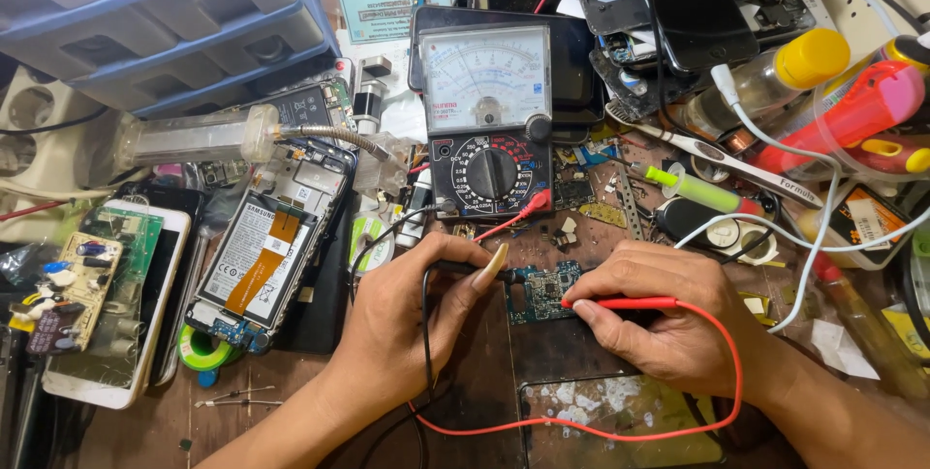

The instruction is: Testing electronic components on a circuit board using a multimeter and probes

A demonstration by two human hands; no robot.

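Now your left hand (407, 319) pinches the thin black probe (463, 267), your right hand (659, 319) clamps the red probe (630, 303), both tips on the small blue-green circuit board (541, 293) lying mid-worktop. It looks light, stiff, fragile; hold its edges.

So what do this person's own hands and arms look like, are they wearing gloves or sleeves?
No gloves, and no sleeves in view: both forearms are bare to the frame edge. The left hand has a strikingly long, pale, pointed thumbnail. The right hand has short nails. No rings, watch or bracelets show on either hand or wrist.
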